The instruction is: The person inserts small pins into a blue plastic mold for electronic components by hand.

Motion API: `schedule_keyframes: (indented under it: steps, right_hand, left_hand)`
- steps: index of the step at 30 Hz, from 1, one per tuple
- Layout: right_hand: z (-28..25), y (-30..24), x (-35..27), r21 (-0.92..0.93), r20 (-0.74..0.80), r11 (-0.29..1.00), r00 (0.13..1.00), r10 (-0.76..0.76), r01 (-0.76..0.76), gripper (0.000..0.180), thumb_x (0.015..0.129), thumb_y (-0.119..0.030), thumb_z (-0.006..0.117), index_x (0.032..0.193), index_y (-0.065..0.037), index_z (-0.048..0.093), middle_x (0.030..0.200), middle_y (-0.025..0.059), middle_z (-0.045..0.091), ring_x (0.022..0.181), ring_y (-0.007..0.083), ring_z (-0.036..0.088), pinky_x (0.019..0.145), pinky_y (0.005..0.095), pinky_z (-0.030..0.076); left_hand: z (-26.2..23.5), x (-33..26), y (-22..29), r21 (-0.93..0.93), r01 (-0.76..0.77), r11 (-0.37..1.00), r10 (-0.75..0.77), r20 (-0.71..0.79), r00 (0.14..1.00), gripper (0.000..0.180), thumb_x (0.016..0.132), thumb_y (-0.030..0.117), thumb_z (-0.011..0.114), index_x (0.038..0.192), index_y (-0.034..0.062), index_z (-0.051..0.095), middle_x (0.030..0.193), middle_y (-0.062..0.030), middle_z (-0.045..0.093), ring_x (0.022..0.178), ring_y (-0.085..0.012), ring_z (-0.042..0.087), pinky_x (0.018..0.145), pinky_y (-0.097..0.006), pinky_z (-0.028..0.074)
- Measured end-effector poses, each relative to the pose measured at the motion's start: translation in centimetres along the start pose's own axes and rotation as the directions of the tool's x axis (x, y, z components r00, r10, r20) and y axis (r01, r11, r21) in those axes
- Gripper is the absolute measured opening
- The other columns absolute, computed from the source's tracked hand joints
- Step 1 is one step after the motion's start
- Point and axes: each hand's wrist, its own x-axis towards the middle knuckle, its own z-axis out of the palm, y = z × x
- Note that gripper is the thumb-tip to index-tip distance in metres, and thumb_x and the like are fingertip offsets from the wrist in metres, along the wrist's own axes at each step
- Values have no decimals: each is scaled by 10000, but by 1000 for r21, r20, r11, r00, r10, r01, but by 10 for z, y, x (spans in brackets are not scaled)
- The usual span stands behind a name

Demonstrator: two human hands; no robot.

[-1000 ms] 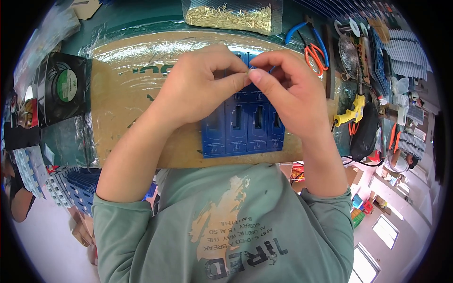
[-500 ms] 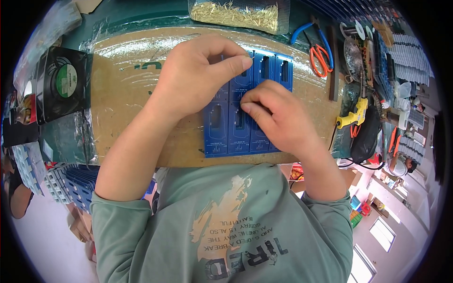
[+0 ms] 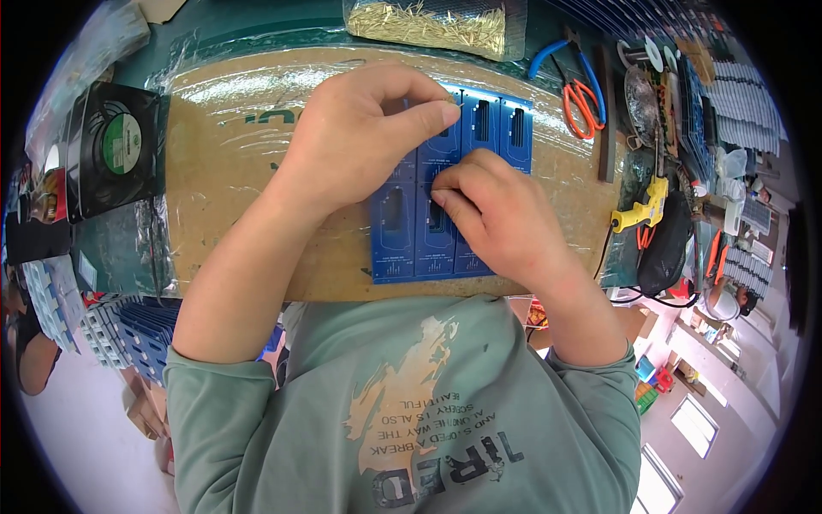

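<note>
A blue circuit board panel [image 3: 394,248], split into several sections with dark slots, lies flat on the cardboard sheet [image 3: 231,171]. Over its upper left part is my left hand [image 3: 364,128], thumb and forefinger pinched together at the far end of a section. My right hand [image 3: 501,210] pinches low over the middle of the panel, beside a slot in the nearer row. Whatever either pinch holds is too small or hidden to make out. Both hands cover parts of the panel.
At the back stands a clear tray [image 3: 349,19] of thin gold-coloured pins. To the right lie pliers [image 3: 582,94] with blue and orange handles, a dark bar [image 3: 605,120] and a yellow-handled soldering iron [image 3: 642,208]. A black fan [image 3: 116,154] stands at the left.
My right hand has shifted slightly left and its fingertips a little toward the near slot's edge. The left hand stays almost in place, still pinched.
</note>
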Motion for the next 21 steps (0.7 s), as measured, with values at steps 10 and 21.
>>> schedule_keyframes:
  steps: [10,21]
  right_hand:
    - [-2,0,-7,92,-48,996,998,27,-23,97,858,-130,703,940,-80,689,867,85,613,765,269,631,665,364,510]
    - [-17,4,10,427,-253,893,930,267,-140,173,886,-150,675,1004,-25,652,912,121,647,860,266,636,780,350,494]
  left_hand:
    - [1,0,0,-3,22,1000,-22,13,1000,235,843,244,738,935,28,736,878,-68,672,798,-162,618,742,-306,498]
    - [2,-3,6,84,-15,996,6,101,995,125,856,106,735,877,-12,700,860,-14,644,786,-85,578,704,-243,461]
